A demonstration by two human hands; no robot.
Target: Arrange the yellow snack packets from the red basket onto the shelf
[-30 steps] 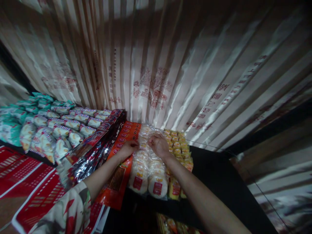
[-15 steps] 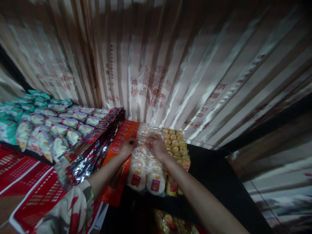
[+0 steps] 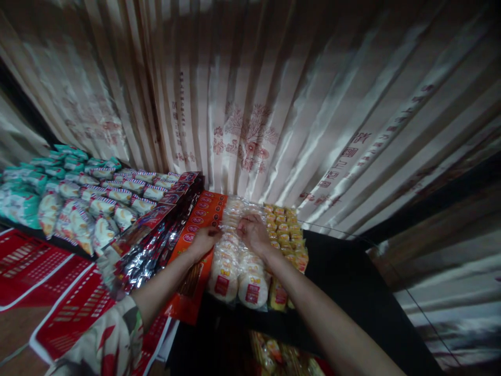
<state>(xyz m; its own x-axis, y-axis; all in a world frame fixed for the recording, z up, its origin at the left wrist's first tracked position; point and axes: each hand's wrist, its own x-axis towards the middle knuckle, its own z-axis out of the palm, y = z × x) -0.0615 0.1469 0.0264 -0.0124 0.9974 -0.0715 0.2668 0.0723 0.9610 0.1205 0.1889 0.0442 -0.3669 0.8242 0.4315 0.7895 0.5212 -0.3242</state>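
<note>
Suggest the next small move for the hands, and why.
Probably a light nudge to even up the rear packs in the two rows of wrapped round snacks: the left hand is beside the left row, the right hand over the right one, both toward the back. I can't tell whether either grips a pack, so gentle seems safer.

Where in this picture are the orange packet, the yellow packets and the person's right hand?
Orange packet (image 3: 203,271): head view, lower half of its printed front.
Yellow packets (image 3: 283,228): head view, middle of the group.
Right hand (image 3: 254,234): head view, back of the hand.
</note>
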